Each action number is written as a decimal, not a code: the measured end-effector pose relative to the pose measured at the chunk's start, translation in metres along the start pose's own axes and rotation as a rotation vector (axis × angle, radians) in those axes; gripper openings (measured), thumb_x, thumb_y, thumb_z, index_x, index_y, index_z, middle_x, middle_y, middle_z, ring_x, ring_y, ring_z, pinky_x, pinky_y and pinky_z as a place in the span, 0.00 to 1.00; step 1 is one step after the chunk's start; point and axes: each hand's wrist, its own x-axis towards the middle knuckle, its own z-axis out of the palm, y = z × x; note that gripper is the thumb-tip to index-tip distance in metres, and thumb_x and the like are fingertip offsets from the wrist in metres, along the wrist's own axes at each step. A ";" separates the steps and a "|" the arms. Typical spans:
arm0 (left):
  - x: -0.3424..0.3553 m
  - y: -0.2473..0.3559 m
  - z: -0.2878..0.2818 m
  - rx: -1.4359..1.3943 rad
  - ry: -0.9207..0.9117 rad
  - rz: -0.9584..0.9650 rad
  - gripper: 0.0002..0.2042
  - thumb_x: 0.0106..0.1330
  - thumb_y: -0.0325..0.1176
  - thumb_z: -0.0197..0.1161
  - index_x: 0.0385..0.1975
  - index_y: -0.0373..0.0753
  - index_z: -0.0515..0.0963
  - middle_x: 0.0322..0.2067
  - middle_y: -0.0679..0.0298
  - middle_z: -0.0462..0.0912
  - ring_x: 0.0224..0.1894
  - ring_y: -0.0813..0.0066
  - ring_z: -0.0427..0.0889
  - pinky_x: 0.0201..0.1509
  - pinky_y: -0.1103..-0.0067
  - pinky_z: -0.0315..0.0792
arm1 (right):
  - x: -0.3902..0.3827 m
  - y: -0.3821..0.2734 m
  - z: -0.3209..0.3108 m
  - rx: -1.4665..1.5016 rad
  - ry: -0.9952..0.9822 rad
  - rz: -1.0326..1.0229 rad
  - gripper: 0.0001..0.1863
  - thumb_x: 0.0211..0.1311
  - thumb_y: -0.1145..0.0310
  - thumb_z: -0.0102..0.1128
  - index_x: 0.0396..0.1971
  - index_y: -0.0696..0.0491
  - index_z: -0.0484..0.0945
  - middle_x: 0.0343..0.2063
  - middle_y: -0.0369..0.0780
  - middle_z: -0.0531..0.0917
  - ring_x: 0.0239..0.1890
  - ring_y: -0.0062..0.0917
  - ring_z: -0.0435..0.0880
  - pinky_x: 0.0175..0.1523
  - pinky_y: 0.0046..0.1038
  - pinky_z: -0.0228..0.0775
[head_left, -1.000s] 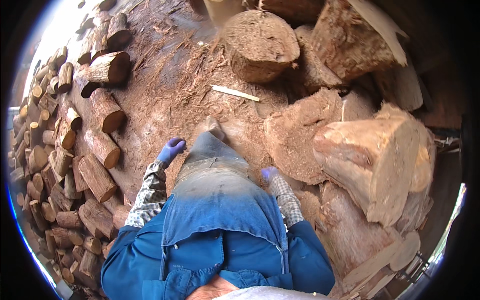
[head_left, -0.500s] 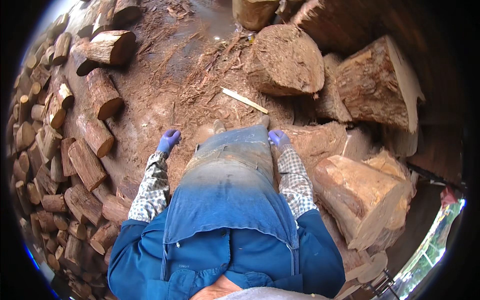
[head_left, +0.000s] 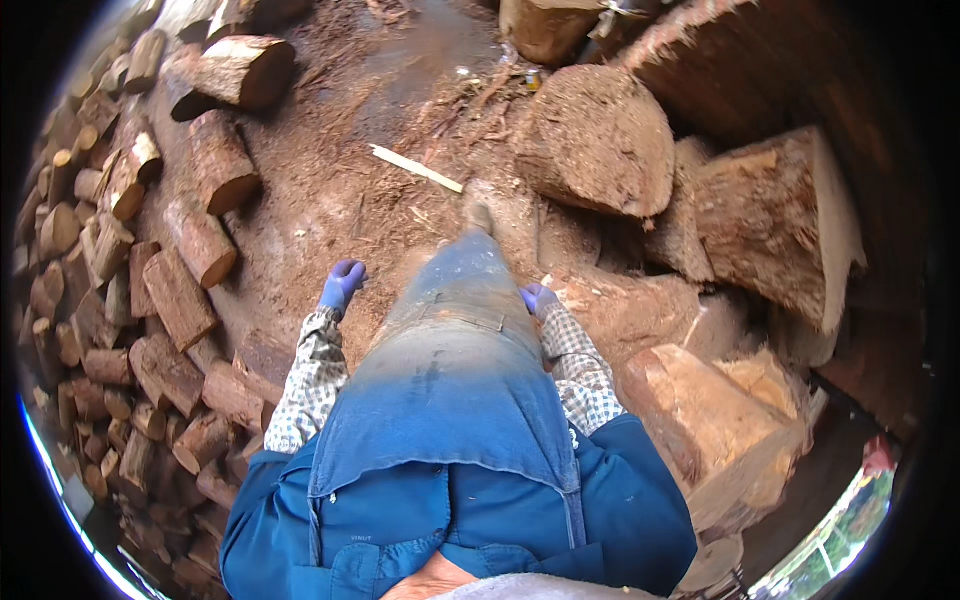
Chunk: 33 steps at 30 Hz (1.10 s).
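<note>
I look straight down my blue apron and jacket at bare, bark-strewn ground. My left hand (head_left: pixel 342 284), in a purple glove, hangs by my side above the dirt with fingers loosely curled and nothing in it. My right hand (head_left: pixel 538 298), also gloved in purple, hangs at my right hip next to a large split log (head_left: pixel 630 310) and holds nothing. A boot toe (head_left: pixel 481 214) shows ahead of the apron. A thin pale splinter of wood (head_left: pixel 416 168) lies on the dirt in front.
A heap of short split logs (head_left: pixel 150 300) fills the left side. Big round log sections (head_left: pixel 600 140) and chunky split blocks (head_left: pixel 720 430) crowd the right. Reddish dirt and bark scraps cover the ground (head_left: pixel 330 190) between them.
My view has shifted forward and to the right over the ground; the big round log has slid toward the frame's upper right. Both hands stay hanging at my sides.
</note>
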 end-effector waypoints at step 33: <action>0.089 -0.037 -0.179 -0.097 0.191 -0.189 0.20 0.66 0.47 0.61 0.41 0.33 0.81 0.29 0.61 0.83 0.28 0.71 0.82 0.31 0.74 0.78 | 0.175 -0.164 -0.078 0.343 0.051 -0.045 0.23 0.67 0.56 0.62 0.50 0.60 0.78 0.33 0.40 0.85 0.30 0.21 0.84 0.31 0.22 0.78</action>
